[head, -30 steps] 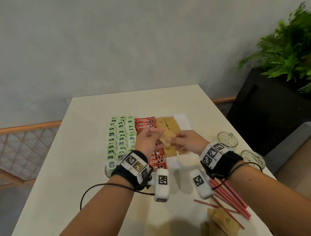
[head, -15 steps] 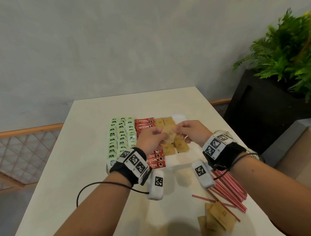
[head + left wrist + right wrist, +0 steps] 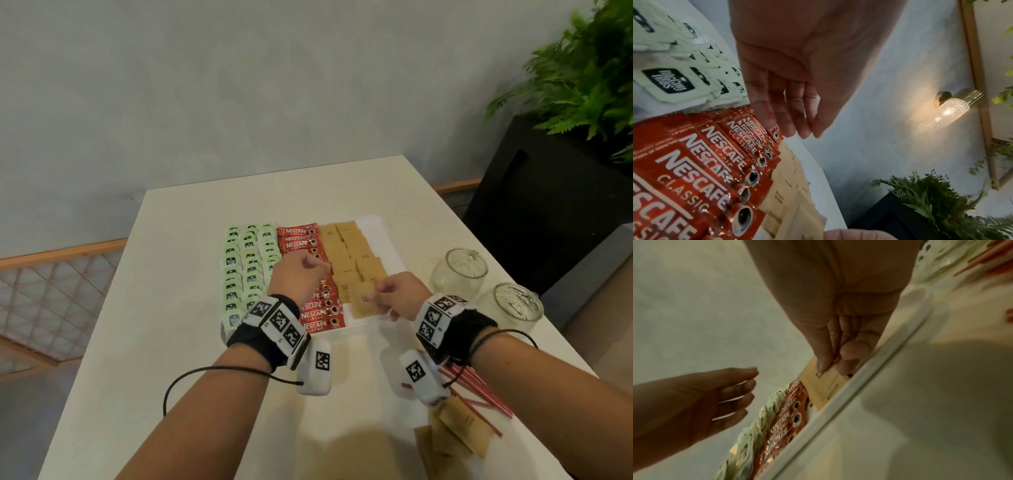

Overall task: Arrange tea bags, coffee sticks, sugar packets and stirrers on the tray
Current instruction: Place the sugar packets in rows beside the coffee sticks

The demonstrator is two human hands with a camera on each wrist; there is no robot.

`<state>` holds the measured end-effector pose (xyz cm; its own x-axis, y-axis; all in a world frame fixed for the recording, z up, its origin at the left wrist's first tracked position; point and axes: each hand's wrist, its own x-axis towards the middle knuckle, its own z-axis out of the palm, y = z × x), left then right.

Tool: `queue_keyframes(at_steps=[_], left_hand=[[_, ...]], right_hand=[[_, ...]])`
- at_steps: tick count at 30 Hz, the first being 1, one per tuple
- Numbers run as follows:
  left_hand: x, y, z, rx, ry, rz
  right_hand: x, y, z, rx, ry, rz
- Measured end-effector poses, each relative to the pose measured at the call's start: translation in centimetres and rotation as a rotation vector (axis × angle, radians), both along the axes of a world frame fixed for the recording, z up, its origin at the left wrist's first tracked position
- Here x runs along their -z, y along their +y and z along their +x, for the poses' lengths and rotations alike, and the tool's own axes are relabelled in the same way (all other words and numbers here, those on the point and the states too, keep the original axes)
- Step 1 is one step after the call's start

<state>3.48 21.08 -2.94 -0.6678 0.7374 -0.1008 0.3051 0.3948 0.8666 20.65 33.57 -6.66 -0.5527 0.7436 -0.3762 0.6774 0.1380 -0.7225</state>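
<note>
A white tray [image 3: 380, 229] holds rows of green tea bags [image 3: 249, 263], a column of red coffee sticks [image 3: 297, 236] and brown sugar packets [image 3: 352, 246]. My right hand [image 3: 375, 295] pinches one brown sugar packet [image 3: 363, 304] between thumb and fingers, low over the tray's near end beside the coffee sticks. The right wrist view shows that packet [image 3: 823, 383] just inside the tray rim [image 3: 865, 381]. My left hand [image 3: 322, 272] hovers over the coffee sticks [image 3: 701, 162] with relaxed straight fingers [image 3: 789, 113], holding nothing.
Two glass jars [image 3: 459, 270] [image 3: 518, 305] stand right of the tray. Red stirrers [image 3: 479, 390] and loose brown packets [image 3: 452, 435] lie on the table near my right forearm. A black planter [image 3: 548, 205] with a fern stands past the table's right edge.
Both hands were holding a brown packet together above the tray. The left hand has let go and drawn left; the right hand has brought the packet down to the tray's near end.
</note>
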Motion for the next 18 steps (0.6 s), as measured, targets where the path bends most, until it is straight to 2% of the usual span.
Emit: queue_keyframes(at_steps=[18], left_hand=[[1.2, 0.4, -0.9, 0.002, -0.039, -0.040]], right_hand=[[-0.5, -0.3, -3.2, 0.022, -0.075, 0.020]])
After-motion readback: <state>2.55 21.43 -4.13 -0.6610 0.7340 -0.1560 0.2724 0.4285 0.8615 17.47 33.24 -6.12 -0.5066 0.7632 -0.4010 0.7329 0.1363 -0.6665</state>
